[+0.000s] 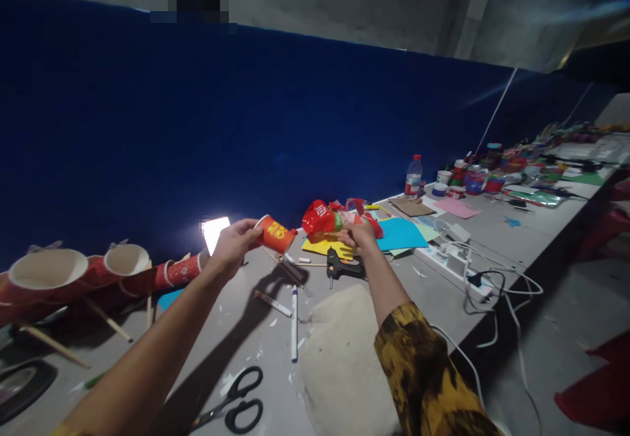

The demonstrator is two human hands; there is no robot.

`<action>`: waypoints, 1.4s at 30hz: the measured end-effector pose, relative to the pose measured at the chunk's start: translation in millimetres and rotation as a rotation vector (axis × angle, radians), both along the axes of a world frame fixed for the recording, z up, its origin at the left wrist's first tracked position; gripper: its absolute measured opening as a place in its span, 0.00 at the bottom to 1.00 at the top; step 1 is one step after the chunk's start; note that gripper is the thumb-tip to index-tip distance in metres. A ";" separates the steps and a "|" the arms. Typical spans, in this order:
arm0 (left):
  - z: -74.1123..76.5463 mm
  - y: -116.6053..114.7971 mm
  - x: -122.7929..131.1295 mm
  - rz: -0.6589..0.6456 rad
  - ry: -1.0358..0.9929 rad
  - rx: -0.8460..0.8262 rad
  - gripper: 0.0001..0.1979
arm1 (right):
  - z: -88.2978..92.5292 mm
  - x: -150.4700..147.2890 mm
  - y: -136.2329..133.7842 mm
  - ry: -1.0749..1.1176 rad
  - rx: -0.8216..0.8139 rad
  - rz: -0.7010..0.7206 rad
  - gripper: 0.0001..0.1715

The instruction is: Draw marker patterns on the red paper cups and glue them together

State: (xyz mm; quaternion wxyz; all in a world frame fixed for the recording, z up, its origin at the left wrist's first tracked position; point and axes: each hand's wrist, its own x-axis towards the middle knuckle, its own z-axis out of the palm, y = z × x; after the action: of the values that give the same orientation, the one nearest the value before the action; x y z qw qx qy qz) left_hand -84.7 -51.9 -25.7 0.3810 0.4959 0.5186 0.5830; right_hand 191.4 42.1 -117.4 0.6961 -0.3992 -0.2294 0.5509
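Observation:
My left hand (231, 244) is closed round a small red paper cup (275, 234) with yellow print, held on its side above the grey table (512, 239). My right hand (358, 235) reaches further out and grips a crumpled red plastic bag (319, 218) of red cups lying on sheets of yellow and blue paper (399, 232). A black hot glue gun (344, 266) lies just below my right wrist. A bright lit phone screen (215, 231) glows behind my left hand.
A row of joined red paper cups (73, 275) with wooden sticks lies at the left. Scissors (236, 406), markers (294, 321) and a pale foam block (339, 350) lie near me. A white power strip (455, 262) with cables, a water bottle (413, 176) and paint pots (455, 183) stand to the right.

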 end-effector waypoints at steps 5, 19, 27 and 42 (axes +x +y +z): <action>-19.6 -46.9 -29.1 -0.040 -0.144 -0.017 0.20 | 16.6 -6.1 -9.2 -0.147 0.095 0.043 0.11; -40.2 -150.7 -18.5 0.196 0.248 0.291 0.15 | 35.0 -115.1 -132.7 -0.760 0.794 0.959 0.35; -67.5 -157.8 -7.6 0.182 -0.029 0.075 0.41 | 11.6 -136.8 -145.4 -0.861 0.944 0.764 0.37; -80.6 -159.0 -26.8 0.101 -0.133 -0.024 0.35 | -16.6 -133.5 -130.2 -1.166 1.076 0.714 0.35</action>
State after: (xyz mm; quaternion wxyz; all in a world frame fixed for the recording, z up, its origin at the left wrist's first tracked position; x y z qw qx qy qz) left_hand -111.6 -210.9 -106.2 0.3904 0.4248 0.5235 0.6270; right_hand 57.9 -88.0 -133.9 0.3473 -0.1386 -0.8901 0.2605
